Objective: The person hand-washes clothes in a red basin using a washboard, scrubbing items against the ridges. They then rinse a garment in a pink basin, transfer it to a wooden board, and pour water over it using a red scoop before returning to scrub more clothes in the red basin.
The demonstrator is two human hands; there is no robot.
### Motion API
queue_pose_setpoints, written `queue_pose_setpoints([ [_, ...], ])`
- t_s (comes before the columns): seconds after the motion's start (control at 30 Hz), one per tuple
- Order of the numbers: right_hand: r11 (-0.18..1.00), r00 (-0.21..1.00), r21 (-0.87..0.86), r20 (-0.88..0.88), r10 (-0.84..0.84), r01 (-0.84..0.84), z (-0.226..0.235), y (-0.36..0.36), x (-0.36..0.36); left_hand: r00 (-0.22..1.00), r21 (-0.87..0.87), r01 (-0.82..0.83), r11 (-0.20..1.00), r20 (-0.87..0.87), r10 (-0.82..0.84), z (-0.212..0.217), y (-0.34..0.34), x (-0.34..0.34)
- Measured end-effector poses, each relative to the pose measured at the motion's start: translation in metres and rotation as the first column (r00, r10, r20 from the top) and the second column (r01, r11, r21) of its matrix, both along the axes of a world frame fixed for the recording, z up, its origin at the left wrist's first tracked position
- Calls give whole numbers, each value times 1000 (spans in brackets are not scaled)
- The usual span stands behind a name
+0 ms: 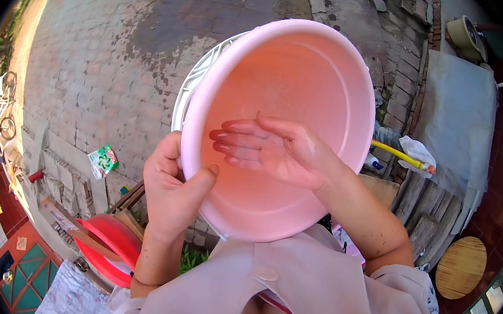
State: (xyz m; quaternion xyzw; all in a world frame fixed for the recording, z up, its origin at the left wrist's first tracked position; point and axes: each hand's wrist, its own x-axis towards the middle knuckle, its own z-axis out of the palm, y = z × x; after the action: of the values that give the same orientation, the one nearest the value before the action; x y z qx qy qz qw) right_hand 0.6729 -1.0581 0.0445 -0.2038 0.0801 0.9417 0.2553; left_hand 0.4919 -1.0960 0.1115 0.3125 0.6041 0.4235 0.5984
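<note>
A pink round basin (365,95) is held tilted in front of my body, its opening facing me. My left hand (174,189) is closed on its left rim, the thumb over the inner edge and the fingers outside. Inside the basin my right hand (280,151) lies flat, palm up, with its fingers stretched out and pointing left. The fingertips look red against the orange-pink inside; I cannot tell how much water is there. Behind the basin's left side shows the edge of a white slatted plastic thing (186,92), mostly hidden.
Wet patches mark the paved ground (101,68). A green and white packet (102,161) and a red basin (113,237) lie to the left. On the right are a yellow hose (396,152), a plastic sheet (459,117), wooden planks (424,206) and a round woven stool top (462,268).
</note>
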Motion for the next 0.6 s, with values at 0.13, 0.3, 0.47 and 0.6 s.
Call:
queue_pose_setpoints([
  [0.13, 996, 997, -49, -27, -71, 69, 13, -13, 3, 1000, 26, 16, 1000, 10, -16, -2, -6, -2],
  [0.3, 991, 993, -79, -39, -110, 107, 19, -21, 2, 1000, 35, 24, 999, -11, -24, -9, -7, -11],
  [0.47, 991, 992, -71, -42, -119, 116, 17, -23, -1, 1000, 29, 16, 999, 2, -16, -13, -13, -20],
  [0.6, 990, 992, -85, -38, -117, 114, 6, -22, -7, 1000, -7, 27, 1000, 12, -27, -15, -17, -27],
])
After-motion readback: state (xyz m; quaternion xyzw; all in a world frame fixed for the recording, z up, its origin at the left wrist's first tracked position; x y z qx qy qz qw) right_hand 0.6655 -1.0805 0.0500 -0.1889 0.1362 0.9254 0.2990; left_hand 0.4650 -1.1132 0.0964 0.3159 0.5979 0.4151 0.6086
